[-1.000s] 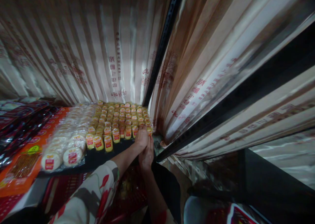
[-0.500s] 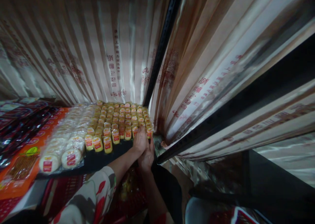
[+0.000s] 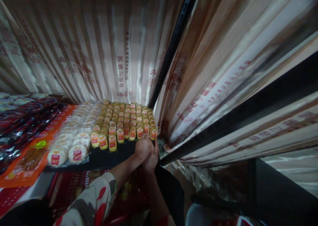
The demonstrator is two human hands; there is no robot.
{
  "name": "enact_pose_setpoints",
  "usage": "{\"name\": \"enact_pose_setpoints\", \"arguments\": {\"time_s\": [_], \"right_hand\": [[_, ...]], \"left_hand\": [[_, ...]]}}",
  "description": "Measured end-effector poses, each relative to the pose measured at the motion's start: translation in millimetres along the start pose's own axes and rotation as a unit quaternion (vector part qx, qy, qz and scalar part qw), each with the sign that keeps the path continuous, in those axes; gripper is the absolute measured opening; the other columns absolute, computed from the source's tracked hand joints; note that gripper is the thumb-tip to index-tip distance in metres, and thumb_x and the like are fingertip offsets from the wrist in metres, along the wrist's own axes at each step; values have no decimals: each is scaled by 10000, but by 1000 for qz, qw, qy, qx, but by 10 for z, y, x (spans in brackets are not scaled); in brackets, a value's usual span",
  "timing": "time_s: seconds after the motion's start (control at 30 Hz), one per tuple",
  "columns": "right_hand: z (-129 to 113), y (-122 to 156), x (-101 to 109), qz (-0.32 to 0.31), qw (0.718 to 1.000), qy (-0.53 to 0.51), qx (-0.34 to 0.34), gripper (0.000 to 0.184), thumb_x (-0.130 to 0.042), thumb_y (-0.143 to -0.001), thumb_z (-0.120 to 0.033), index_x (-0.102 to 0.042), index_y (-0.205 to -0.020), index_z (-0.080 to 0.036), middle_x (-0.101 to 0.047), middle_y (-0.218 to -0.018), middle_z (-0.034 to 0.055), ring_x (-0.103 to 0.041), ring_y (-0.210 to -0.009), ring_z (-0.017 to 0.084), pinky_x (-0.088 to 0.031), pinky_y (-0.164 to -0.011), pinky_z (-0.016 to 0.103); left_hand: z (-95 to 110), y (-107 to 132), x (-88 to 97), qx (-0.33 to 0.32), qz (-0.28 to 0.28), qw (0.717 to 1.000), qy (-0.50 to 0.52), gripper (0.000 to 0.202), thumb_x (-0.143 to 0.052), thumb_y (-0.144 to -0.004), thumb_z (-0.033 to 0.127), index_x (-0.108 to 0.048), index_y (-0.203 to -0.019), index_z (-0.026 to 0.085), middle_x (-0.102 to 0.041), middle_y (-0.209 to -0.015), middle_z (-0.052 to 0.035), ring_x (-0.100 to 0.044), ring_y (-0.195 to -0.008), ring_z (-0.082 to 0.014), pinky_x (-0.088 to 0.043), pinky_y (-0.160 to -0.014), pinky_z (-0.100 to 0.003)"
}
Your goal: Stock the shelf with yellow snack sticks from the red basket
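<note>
My left hand (image 3: 143,148) is bent over at the front right corner of the rows of yellow packaged snack cakes (image 3: 112,142), its fingers curled and partly hidden. Pressed against it on the right is my right hand (image 3: 150,159), with fingers pointing up and bent inward. What lies between the two hands is hidden. Just beyond the fingertips stands the front row of small upright cakes with red and orange labels. To the left are clear packs of round white cakes (image 3: 77,153), bordering the yellow ones.
Orange snack packs (image 3: 23,168) and dark shiny packs (image 3: 27,130) fill the left of the black shelf (image 3: 106,158). A red basket (image 3: 56,189) sits below. Printed curtains (image 3: 119,37) hang behind, with a black post (image 3: 171,47) and a slanting black bar (image 3: 238,110) at right.
Both hands have drawn back slightly from the front row, toward me, and stay together. The view has shifted a little, so the shelf goods appear further right.
</note>
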State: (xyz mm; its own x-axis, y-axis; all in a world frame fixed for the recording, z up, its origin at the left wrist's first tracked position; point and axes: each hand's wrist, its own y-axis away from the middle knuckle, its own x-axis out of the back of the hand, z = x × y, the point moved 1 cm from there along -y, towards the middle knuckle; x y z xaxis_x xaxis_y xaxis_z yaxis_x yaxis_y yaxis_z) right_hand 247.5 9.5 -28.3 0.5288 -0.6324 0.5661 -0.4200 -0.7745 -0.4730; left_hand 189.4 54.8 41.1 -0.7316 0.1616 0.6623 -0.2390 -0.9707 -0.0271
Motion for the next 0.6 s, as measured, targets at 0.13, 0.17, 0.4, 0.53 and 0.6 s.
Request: {"name": "enact_pose_setpoints", "arguments": {"time_s": [0.13, 0.17, 0.4, 0.53, 0.6], "right_hand": [[8, 55, 32, 16, 1000, -19, -1, 396, -413, -855, -331, -560, -1165, -133, -467, -1306, 184, -450, -1204, 268, -399, -968, 444], [12, 74, 39, 17, 1000, -26, 2, 393, -412, -856, -341, -565, -1152, -132, -491, -1271, 181, -473, -1175, 260, -415, -952, 432], [-141, 335, 100, -15, 996, -90, 18, 331, -396, -856, -321, -579, -1090, -175, -578, -1092, 125, -542, -1042, 232, -443, -896, 424], [-306, 642, 140, -66, 991, -108, 38, 244, -434, -842, -280, -593, -1008, -196, -600, -1025, 94, -564, -982, 216, -471, -856, 411], [-351, 822, 136, -97, 986, -123, 60, 210, -451, -839, -268, -593, -981, -208, -608, -1005, 83, -579, -947, 202, -490, -825, 388]], "left_hand": [[-73, 163, 26, 4, 2, 1000, 10, 245, -368, -861, 144, -601, -896, 213, -625, -949, -64, -578, -904, -169, -451, -875, -288], [-89, 209, 35, 2, -2, 1000, 7, 256, -355, -864, 141, -599, -909, 205, -628, -955, -66, -578, -908, -167, -450, -878, -287], [-293, 633, 103, 5, 17, 998, 60, 231, -351, -861, 153, -546, -972, 208, -623, -968, -44, -586, -884, -137, -447, -849, -243], [-516, 1007, 185, 48, 43, 994, 89, 193, -327, -881, 184, -517, -901, 211, -604, -851, -26, -578, -796, -135, -448, -781, -249], [-649, 1213, 249, 79, 44, 991, 101, 179, -329, -878, 186, -507, -867, 208, -592, -798, -20, -570, -743, -130, -443, -731, -244]]}}
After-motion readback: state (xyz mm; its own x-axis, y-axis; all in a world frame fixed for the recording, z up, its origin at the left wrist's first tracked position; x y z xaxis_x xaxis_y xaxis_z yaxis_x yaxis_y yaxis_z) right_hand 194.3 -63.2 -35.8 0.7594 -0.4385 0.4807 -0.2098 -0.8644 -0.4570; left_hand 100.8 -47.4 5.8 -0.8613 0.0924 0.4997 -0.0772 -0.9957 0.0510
